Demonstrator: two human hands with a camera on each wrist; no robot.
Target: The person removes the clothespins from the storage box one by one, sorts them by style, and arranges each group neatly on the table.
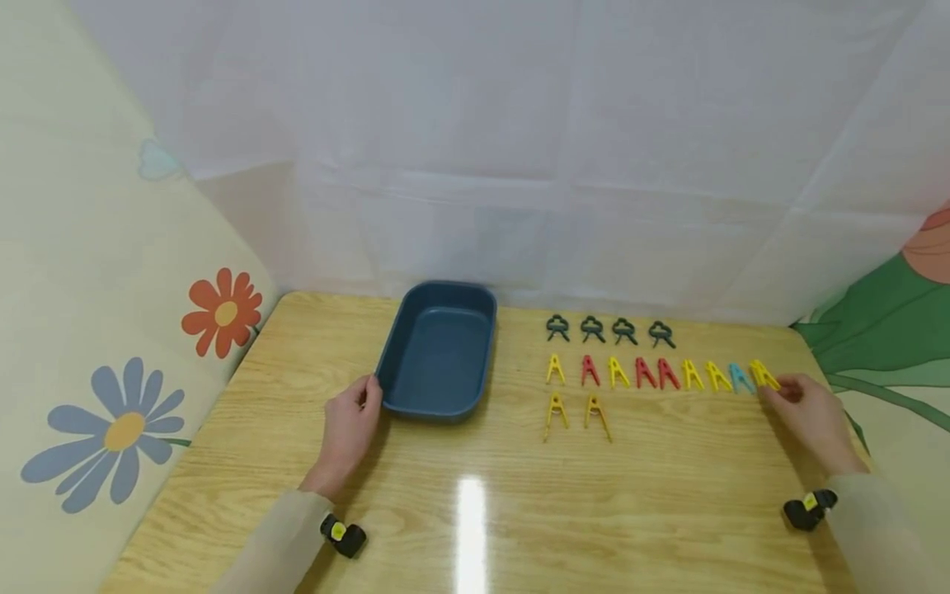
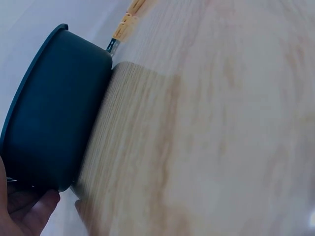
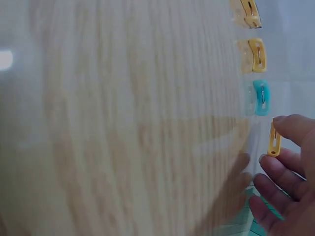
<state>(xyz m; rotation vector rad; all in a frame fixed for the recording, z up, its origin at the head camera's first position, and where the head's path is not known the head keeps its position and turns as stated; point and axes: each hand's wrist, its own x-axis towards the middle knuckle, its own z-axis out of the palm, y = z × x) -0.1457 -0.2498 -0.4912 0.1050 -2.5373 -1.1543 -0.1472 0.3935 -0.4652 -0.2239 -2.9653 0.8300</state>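
At the near left corner of a dark blue plastic basin [image 1: 445, 355], my left hand [image 1: 349, 429] grips the rim. The left wrist view shows the fingers of that hand [image 2: 37, 214] against the lower part of the basin wall [image 2: 59, 108]. My right hand [image 1: 812, 421] pinches a yellow clothespin [image 1: 763, 375] at the right end of the middle row. In the right wrist view, thumb and fingertips hold this yellow clothespin [image 3: 274, 140], close to a blue clothespin [image 3: 263, 98].
Several red and yellow clothespins [image 1: 646, 373] continue the middle row, with a blue one [image 1: 740, 378]. Behind them stand several dark cloud-shaped clips [image 1: 591, 328]. Two longer yellow clothespins [image 1: 596, 417] lie in front. A white sheet [image 1: 482, 165] hangs behind the wooden table [image 1: 631, 511].
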